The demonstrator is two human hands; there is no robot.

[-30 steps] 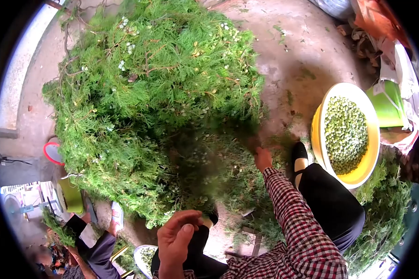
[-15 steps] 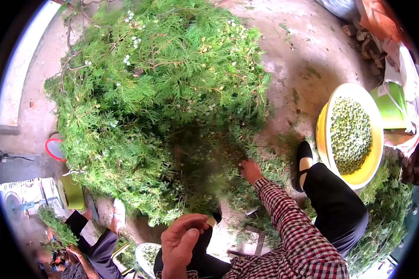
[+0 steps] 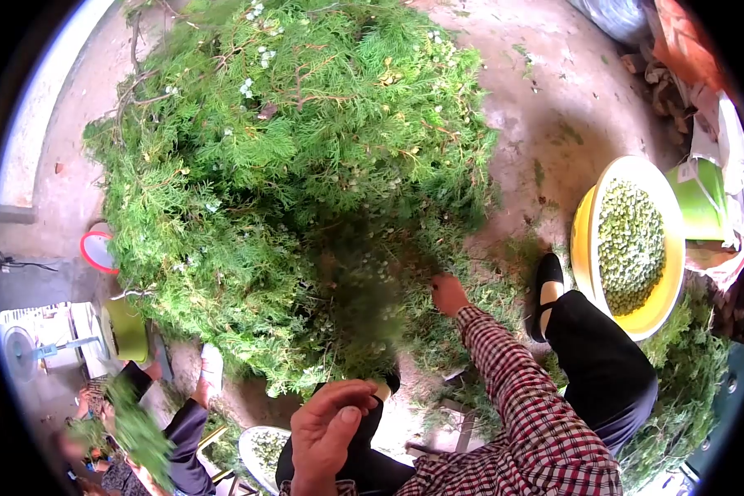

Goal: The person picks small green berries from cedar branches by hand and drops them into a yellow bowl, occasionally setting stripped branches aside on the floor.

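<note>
My left hand point(image 3: 326, 434) is in front of my lap, palm side up. Its fingers are curled over with the thumb beside them; whatever they hold, if anything, does not show. My right hand point(image 3: 449, 295) is closed at the near right edge of a big heap of cut green cypress-like branches point(image 3: 248, 165). Its fingertips face the greenery, and what is between them cannot be made out. A dark, smeared patch of foliage lies left of this hand. Pale, bluish-green cones dot the branches.
A yellow basin point(image 3: 583, 240) full of small green cones stands right of my foot. By my left leg is a pale bowl point(image 3: 252, 463) of similar pieces. More cut greenery point(image 3: 678, 388) lies at right. Another person's legs point(image 3: 194, 430) and a blurred sprig point(image 3: 136, 422) are at lower left.
The view has shifted slightly, so the heap and basin sit a little further right. My hands keep nearly the same poses. The other person's sprig has swung right and is smeared by motion.
</note>
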